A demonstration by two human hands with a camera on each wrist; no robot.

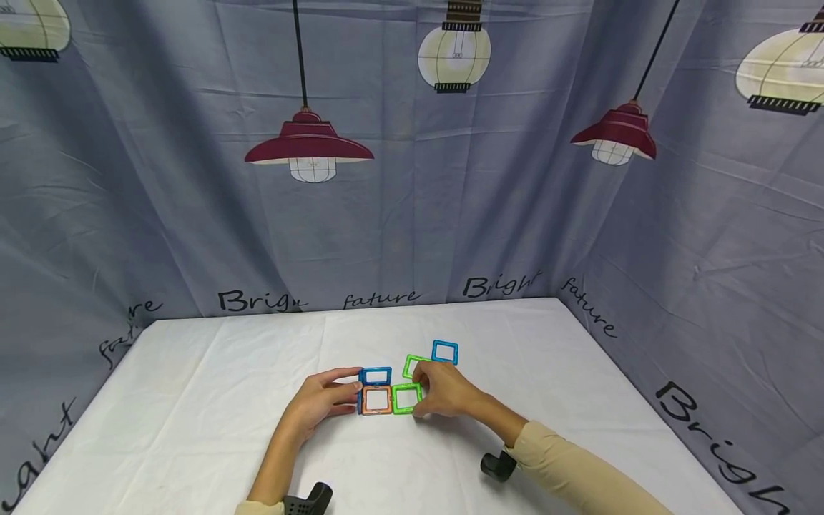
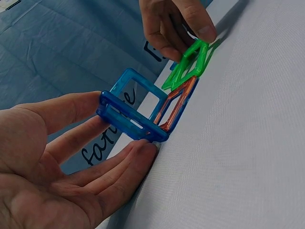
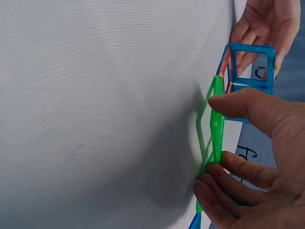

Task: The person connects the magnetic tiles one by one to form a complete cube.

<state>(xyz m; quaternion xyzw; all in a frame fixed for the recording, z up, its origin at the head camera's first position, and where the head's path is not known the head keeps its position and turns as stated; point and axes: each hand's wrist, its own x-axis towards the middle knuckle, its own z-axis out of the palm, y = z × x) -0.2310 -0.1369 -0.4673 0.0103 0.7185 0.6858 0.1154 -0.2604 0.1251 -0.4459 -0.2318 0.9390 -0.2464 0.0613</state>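
Edge-on and running up-down only in the right wrist view, we see the green tile point(image 3: 217, 129) beside the orange tile point(image 1: 377, 412), pinched by the right hand point(image 1: 444, 390), while the left hand point(image 1: 315, 400) touches a blue tile point(image 2: 136, 114) with extended fingers

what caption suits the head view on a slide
On a white table, the left fingers touch a blue frame while the right fingers hold a green frame beside an orange frame.

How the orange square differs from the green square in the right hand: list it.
Colour: the orange square is orange, the green square green.
Hold: the right hand grips the green square but not the orange square.
Neighbours: the orange square adjoins the left hand's blue square; the green square does not.
Both are hollow frames.
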